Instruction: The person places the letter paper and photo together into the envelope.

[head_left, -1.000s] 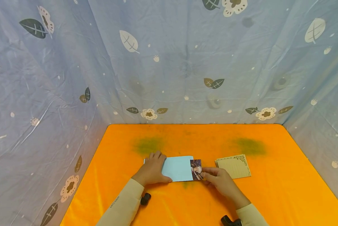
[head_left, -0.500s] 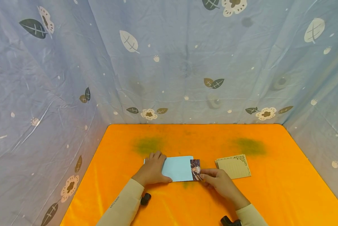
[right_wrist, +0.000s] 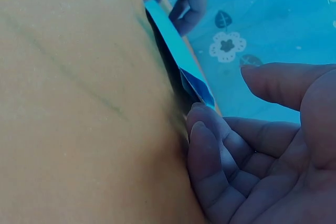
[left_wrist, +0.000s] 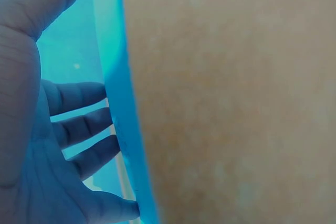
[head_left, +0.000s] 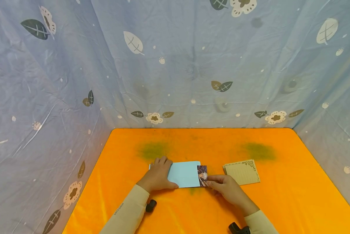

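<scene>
A light blue envelope (head_left: 184, 174) lies on the orange table, and my left hand (head_left: 158, 174) rests on its left part. The fingers are spread towards the far edge and the thumb reaches the near edge. In the left wrist view several fingertips of my left hand (left_wrist: 63, 145) touch the envelope (left_wrist: 123, 103). A dark printed picture card (head_left: 202, 175) sticks out of the envelope's right end; the rest of it is hidden. My right hand (head_left: 229, 190) holds the card's right edge between thumb and fingers. In the right wrist view my right hand (right_wrist: 252, 150) is beside the envelope's opening (right_wrist: 194, 85).
A small stack of tan, lined note cards (head_left: 241, 172) with a floral corner lies right of my right hand. A blue curtain (head_left: 169, 65) with leaves and flowers surrounds the orange table (head_left: 204, 143) at the back and sides.
My right hand has moved slightly left with the picture card, and a little less of the card shows outside the envelope. My left hand and the envelope stay in place.
</scene>
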`<act>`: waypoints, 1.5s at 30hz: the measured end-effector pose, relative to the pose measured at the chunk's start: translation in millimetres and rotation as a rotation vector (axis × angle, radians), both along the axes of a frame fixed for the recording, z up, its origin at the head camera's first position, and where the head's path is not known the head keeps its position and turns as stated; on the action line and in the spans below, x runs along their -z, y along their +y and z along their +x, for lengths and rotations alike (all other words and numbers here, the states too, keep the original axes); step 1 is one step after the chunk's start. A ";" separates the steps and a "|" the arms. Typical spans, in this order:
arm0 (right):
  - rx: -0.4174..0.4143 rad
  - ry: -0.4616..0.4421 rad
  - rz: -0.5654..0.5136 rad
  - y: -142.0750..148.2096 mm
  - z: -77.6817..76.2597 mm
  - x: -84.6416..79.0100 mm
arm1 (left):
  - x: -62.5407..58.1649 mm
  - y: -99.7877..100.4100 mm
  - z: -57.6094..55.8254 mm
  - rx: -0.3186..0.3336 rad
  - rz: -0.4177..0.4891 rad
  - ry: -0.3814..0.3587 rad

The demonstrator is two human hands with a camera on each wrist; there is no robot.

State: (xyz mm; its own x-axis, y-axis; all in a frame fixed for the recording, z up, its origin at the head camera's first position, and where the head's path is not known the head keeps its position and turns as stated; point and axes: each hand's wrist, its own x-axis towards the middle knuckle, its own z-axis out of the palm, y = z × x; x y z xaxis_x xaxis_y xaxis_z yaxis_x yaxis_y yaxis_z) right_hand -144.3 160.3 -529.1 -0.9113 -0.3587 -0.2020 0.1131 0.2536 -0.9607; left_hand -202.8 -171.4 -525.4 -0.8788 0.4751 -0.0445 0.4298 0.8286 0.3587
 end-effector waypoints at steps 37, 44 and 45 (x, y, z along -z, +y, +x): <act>-0.069 0.025 0.021 -10.1 -6.2 -2.7 | 3.5 -0.3 -1.5 0.005 0.023 0.003; -0.080 0.028 0.027 -13.2 -7.7 -2.4 | 3.4 -0.5 -1.6 0.003 0.013 0.009; -0.081 0.026 0.027 -13.7 -7.7 -2.4 | 3.1 -0.5 -1.5 0.003 0.013 0.009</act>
State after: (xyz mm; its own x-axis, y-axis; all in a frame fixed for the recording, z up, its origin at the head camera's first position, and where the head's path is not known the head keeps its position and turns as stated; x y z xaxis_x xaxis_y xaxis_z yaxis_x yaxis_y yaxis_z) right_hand -152.0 146.6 -526.7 -0.8847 -0.4261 -0.1892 0.0662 0.2870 -0.9556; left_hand -204.4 -171.9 -528.6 -0.8777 0.4783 -0.0299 0.4358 0.8224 0.3657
